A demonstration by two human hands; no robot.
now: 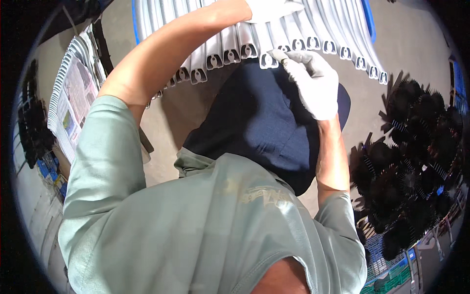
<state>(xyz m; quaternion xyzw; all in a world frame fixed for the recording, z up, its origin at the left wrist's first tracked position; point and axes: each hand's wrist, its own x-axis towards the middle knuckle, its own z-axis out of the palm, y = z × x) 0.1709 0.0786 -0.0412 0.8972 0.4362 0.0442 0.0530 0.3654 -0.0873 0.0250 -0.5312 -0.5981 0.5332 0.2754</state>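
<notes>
A row of long silver metal profiles (210, 46) fans out at the top, their hollow cut ends pointing toward me. White-gloved, my left hand (274, 10) lies across the profiles at the upper edge, fingers stretched to the right; part of it is cut off. My right hand (316, 81), also in a white glove, is closed at the profile ends. Between its thumb and fingers sits a small flat pale piece (277, 55), touching or right beside one profile's end (268, 61). What kind of piece it is cannot be made out.
Blue container edges (370, 22) flank the profiles. At left stands a stack of ribbed strips with a printed sheet (78, 93). Black finned parts (411, 161) are piled at right, above a green crate (394, 279). My dark-clad legs (264, 117) are under the profile ends.
</notes>
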